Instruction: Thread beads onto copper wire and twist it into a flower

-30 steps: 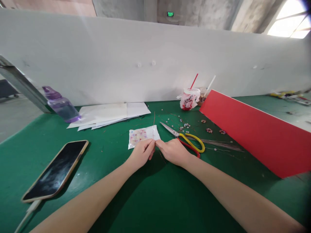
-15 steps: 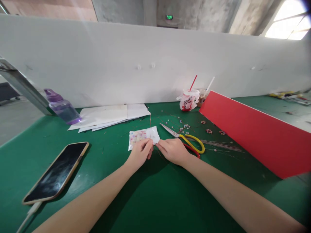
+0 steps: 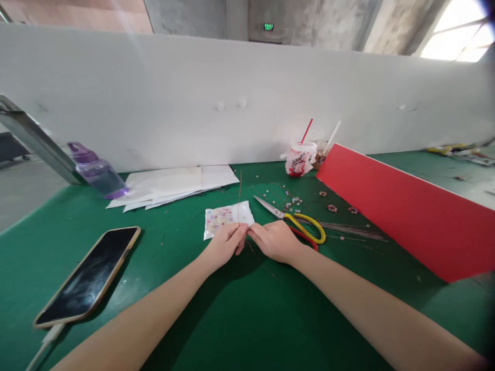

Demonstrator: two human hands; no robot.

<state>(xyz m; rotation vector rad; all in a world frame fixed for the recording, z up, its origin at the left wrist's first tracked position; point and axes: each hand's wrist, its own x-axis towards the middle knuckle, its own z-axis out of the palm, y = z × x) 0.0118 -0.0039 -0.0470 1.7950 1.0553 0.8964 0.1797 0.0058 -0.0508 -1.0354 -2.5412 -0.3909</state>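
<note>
A thin, copper-coloured wire (image 3: 240, 191) rises almost straight above the left hand (image 3: 226, 241), in the middle of the smooth, faintly glossy green table (image 3: 278, 324). Behind it lies a flat, crinkled plastic packet (image 3: 246, 210) showing pastel dots. To the right, scissors (image 3: 286, 215) with pointed metal blades and looped yellow and red handles lie beside stiff, hair-thin strands (image 3: 350, 228); small round beads (image 3: 296, 200) are scattered farther off, near flower-like bead rings (image 3: 332, 208). A flat red board (image 3: 402, 216) slants at far right. The left hand is curled, thumb against forefinger, pinching the wire. The right hand (image 3: 276, 241) is closed just beside it, fingertips pressed together; what they grip is hidden.
</note>
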